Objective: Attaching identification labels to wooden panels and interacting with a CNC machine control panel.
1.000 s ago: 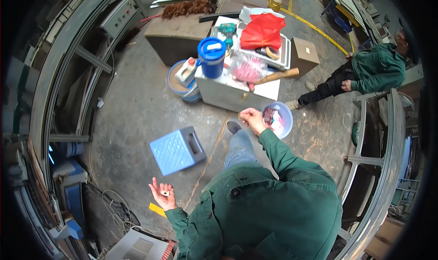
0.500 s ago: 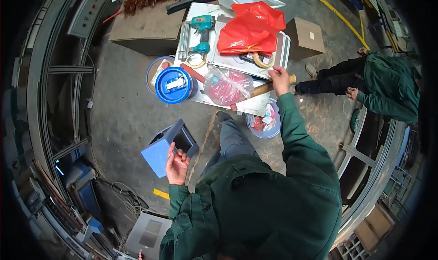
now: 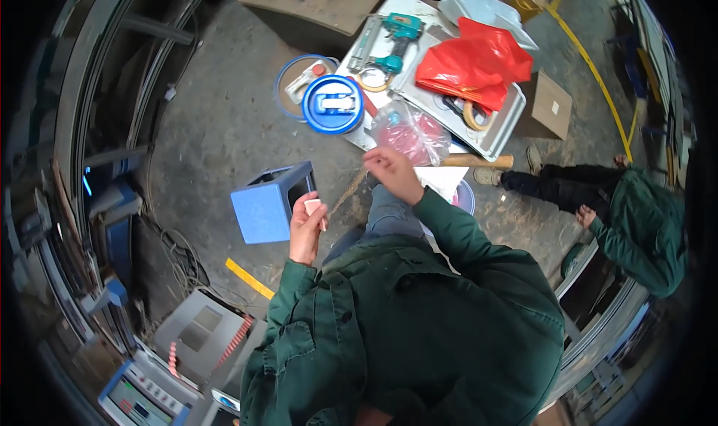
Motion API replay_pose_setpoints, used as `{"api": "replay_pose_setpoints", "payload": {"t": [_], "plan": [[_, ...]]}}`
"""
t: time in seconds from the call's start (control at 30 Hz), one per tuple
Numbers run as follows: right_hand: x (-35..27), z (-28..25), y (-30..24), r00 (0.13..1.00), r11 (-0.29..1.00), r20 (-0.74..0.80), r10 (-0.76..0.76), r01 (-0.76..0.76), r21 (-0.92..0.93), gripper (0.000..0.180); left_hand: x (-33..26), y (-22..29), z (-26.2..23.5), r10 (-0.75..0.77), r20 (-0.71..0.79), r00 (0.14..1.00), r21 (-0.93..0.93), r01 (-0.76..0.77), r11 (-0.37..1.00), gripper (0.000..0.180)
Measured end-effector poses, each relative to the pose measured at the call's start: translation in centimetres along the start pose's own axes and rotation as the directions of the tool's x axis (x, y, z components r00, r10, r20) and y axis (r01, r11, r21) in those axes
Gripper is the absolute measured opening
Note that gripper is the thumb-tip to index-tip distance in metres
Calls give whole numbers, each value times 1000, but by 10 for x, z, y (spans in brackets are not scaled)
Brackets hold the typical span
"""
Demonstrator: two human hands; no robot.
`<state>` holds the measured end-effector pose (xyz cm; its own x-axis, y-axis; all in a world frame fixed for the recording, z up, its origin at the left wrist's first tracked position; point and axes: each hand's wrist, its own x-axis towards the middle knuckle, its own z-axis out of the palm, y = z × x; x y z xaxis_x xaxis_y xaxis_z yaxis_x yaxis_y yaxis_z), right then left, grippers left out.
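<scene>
My left hand point(image 3: 307, 228) is raised beside a blue box-shaped stool point(image 3: 271, 204) and pinches a small pale block between its fingertips. Over the front edge of a low white table point(image 3: 502, 132), my right hand point(image 3: 390, 173) hovers with its fingers curled. It is next to a clear bag of red pieces point(image 3: 413, 132); whether it holds anything is hidden. A wooden handle point(image 3: 475, 160) lies just right of that hand. A pale bowl point(image 3: 464, 196) shows partly behind my right sleeve.
On the table lie a teal power drill point(image 3: 399, 35), a red plastic bag point(image 3: 471, 63) and tape rolls point(image 3: 473, 114). A blue lidded jar point(image 3: 333, 104) and blue-rimmed bucket point(image 3: 288, 78) stand left. A cardboard box point(image 3: 546, 106) and a seated person point(image 3: 621, 216) are right. Machines point(image 3: 187, 336) are at lower left.
My right hand drew back from the wooden handle toward the table's front edge by the clear bag. My left hand rose beside the blue stool with a small pale block.
</scene>
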<state>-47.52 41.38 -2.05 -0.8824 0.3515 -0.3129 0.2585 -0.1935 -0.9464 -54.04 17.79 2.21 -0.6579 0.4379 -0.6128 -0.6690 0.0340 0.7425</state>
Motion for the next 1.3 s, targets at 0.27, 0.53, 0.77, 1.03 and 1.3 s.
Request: {"api": "replay_pose_setpoints", "payload": {"t": [0.27, 0.53, 0.77, 1.03, 1.3], "plan": [[-16, 76, -33, 871, 965, 480, 107, -208, 161, 16, -29, 8, 10, 261, 39, 965, 84, -263, 961, 38], [-28, 121, -58, 742, 966, 650, 163, -255, 49, 15, -92, 14, -43, 130, 12, 991, -269, -122, 955, 44], [-69, 177, -60, 615, 978, 769, 174, -199, -62, 15, -151, 6, -93, 245, 197, 949, -324, -172, 930, 47], [-133, 271, -43, 582, 992, 813, 20, -116, 59, 44, -209, -32, -162, 376, -132, 917, -212, -396, 893, 50], [-174, 289, -32, 668, 991, 743, 27, -117, 68, 40, -231, -41, -186, 560, -105, 822, 306, -509, 804, 55]]}}
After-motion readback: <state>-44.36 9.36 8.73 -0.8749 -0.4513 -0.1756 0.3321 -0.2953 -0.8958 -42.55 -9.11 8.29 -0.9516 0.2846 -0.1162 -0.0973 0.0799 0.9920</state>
